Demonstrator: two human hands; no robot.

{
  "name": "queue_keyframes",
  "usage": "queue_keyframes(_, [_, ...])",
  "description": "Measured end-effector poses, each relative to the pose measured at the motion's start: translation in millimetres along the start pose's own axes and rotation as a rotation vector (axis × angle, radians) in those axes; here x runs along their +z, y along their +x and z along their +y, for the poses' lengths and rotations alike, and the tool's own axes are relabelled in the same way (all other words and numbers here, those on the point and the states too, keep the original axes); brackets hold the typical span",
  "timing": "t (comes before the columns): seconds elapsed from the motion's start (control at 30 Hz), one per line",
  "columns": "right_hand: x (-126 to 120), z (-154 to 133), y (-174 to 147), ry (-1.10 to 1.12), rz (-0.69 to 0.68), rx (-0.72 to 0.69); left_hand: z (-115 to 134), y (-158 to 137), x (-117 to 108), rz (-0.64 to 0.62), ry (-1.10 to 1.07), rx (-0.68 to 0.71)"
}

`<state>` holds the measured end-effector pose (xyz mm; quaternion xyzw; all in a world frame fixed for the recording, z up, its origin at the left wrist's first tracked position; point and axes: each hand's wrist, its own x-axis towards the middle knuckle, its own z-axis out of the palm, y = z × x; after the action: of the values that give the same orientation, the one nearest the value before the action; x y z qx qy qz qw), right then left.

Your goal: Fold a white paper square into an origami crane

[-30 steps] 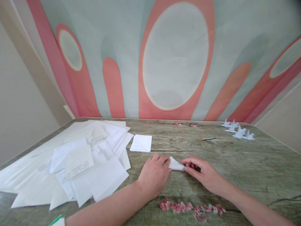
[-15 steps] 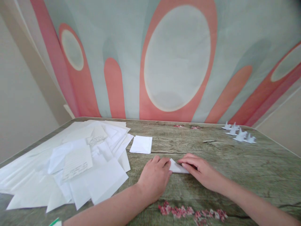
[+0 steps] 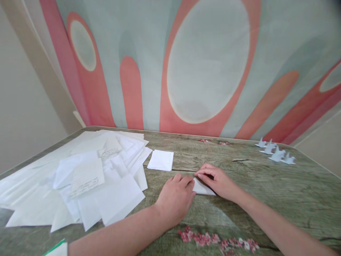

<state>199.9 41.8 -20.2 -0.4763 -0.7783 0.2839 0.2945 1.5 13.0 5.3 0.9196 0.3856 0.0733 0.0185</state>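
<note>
A small folded piece of white paper (image 3: 203, 188), triangular in its visible part, lies on the wood-patterned table between my hands. My left hand (image 3: 176, 197) covers its left end, fingers curled and pressing it against the table. At the paper's upper edge, near its peak, the thumb and fingers of my right hand (image 3: 217, 180) are drawn together. The left part of the paper is hidden under my left hand. Beyond my left hand sits a neat stack of square white paper (image 3: 160, 160).
A wide, loose pile of white sheets (image 3: 119, 197), some with writing, spreads over the table's left side. Several small white paper cranes (image 3: 277, 153) stand at the back right. Pink printed flowers (image 3: 204, 238) mark the near tabletop (image 3: 287, 199). A patterned wall (image 3: 149, 89) rises behind.
My right hand has slid left and up along the paper, from its right side to near its peak. My left hand stays on the paper. The view has shifted slightly.
</note>
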Motion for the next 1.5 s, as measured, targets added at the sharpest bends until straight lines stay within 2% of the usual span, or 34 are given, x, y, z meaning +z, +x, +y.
queue_keyframes(1.07, [-2,-6,-3,0.002,-0.018,0.003,1,0,1,-0.002,-0.012,-0.010])
queue_keyframes(1.5, [-10,-6,-11,0.001,-0.058,-0.058,1,0,4,0.002,-0.008,-0.020])
